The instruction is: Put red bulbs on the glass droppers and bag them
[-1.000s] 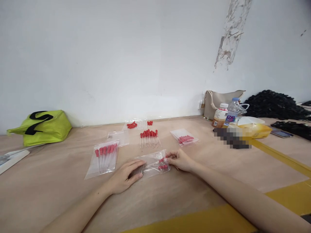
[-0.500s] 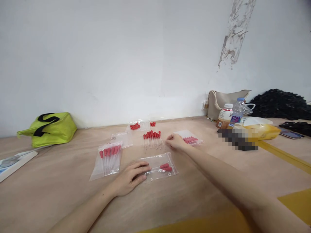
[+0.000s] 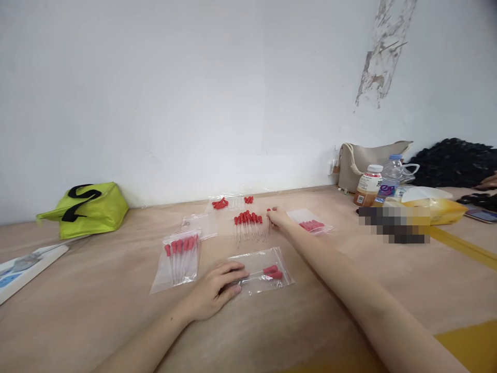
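My left hand (image 3: 219, 287) lies with its fingers stretched over the left end of a clear zip bag (image 3: 254, 287), covering part of it. Two red-bulbed droppers (image 3: 273, 272) show inside that bag. Farther up, my right hand (image 3: 278, 217) pinches a dropper (image 3: 268, 221), its red bulb up and its stem down. Immediately left of it, several red-bulbed droppers (image 3: 248, 220) are laid side by side in a row. A zip bag with red bulbs (image 3: 312, 226) lies right of my right hand, partly behind the wrist.
Another zip bag of droppers (image 3: 179, 259) lies at left, with a clear bag (image 3: 200, 226) behind it. Loose red bulbs (image 3: 220, 203) lie near the wall. A lime-green bag (image 3: 91, 210) stands at left; bottles (image 3: 368, 185) and a yellow tissue pack (image 3: 438, 207) stand at right.
A dropper now shows upright in my right fingers, beside the row. My left hand stays on the zip bag. The whole view has shifted slightly.
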### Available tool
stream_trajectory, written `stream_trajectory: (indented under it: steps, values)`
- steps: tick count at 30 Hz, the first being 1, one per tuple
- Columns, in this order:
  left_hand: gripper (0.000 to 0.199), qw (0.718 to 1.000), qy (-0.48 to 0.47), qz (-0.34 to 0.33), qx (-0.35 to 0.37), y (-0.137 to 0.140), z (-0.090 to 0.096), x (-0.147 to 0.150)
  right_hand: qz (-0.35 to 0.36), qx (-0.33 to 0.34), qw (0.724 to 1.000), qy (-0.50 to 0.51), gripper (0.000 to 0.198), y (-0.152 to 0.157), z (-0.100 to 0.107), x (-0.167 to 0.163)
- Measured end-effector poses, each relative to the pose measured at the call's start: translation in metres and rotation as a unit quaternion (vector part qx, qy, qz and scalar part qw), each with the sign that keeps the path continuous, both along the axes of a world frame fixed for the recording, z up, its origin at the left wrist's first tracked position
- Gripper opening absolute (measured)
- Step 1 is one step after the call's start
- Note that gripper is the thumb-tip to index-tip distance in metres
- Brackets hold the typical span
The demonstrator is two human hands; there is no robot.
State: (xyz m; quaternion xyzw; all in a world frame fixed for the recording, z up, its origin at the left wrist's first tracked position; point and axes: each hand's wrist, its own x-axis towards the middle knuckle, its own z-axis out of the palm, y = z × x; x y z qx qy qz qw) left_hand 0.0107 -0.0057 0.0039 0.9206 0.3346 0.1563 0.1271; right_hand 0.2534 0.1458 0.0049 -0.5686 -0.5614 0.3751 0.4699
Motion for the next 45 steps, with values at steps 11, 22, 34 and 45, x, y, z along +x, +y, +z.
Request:
stream_trajectory:
  steps: [11, 22, 34, 45]
  values:
    - [0.032, 1.000, 0.000, 0.006, -0.005, 0.003, -0.003, -0.001, -0.052, 0.065, 0.985, 0.151, 0.043, -0.095, -0.025, 0.049]
    - [0.037, 1.000, -0.005, 0.012, -0.004, 0.001, -0.002, -0.001, -0.025, 0.036, 0.974, 0.221, 0.034, -0.111, -0.030, 0.032]
    - [0.043, 0.999, -0.019, 0.022, -0.015, -0.001, 0.000, 0.001, 0.098, 0.088, 0.985, -0.108, 0.017, -0.125, -0.034, 0.032]
    - [0.039, 1.000, -0.013, 0.020, 0.004, 0.000, -0.001, 0.000, 0.210, 0.014, 0.973, -0.091, 0.021, -0.113, -0.018, 0.039]
